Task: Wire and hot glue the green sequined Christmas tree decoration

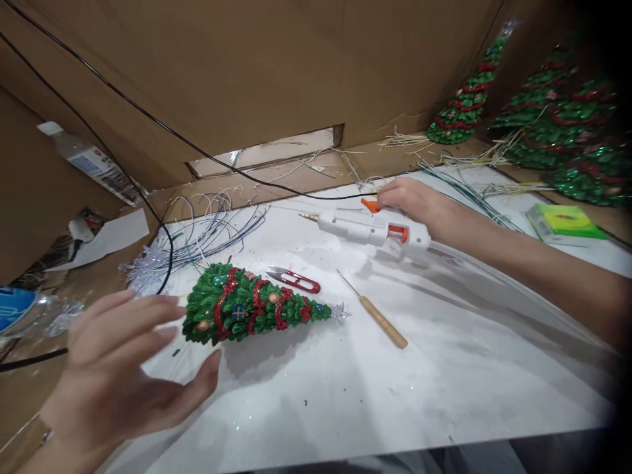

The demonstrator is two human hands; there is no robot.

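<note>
My left hand (118,368) is open, with thumb and fingers apart, just beside the wide base of a small green Christmas tree (251,303). The tree lies on its side with red garlands, small ornaments and a clear star at its tip, which points right. My right hand (407,197) is closed around the handle of a white hot glue gun (355,227) with orange parts. Its nozzle points left, above the tree, and a clear glue stick trails from its back. Between gun and tree lie red thread snips (295,278) and a wooden-handled awl (382,321).
Loose wires (217,227) lie behind the tree. Plastic bottles (93,161) stand at the left. More decorated trees (461,105) stand at the back right, near a green-yellow box (565,222). A black cord (197,153) crosses before the cardboard wall (276,72).
</note>
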